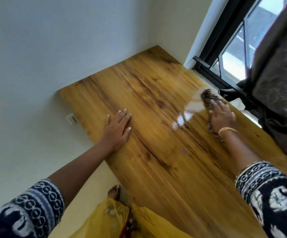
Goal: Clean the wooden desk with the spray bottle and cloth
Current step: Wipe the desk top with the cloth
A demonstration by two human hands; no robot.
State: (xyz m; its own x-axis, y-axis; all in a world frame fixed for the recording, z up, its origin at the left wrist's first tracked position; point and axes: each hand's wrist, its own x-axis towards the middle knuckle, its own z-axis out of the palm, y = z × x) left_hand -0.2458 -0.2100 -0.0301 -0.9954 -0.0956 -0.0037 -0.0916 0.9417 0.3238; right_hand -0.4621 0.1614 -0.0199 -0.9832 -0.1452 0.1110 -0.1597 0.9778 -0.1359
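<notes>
Head view: right hand (222, 115) presses blurred cloth (208, 97) beneath seemingly flat fingers.

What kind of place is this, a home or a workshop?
Most likely a room in a home. A wooden desk stands against a plain painted wall, beside a window with a dark curtain, and the person stands barefoot.

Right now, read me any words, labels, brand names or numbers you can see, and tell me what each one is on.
None can be read.
The brown wooden desk carries only grain and glare.
The striped cloth under the right hand shows pattern only.
The dark printed sleeves bear shapes, not letters.
The small white wall plate is too small to tell.
</notes>
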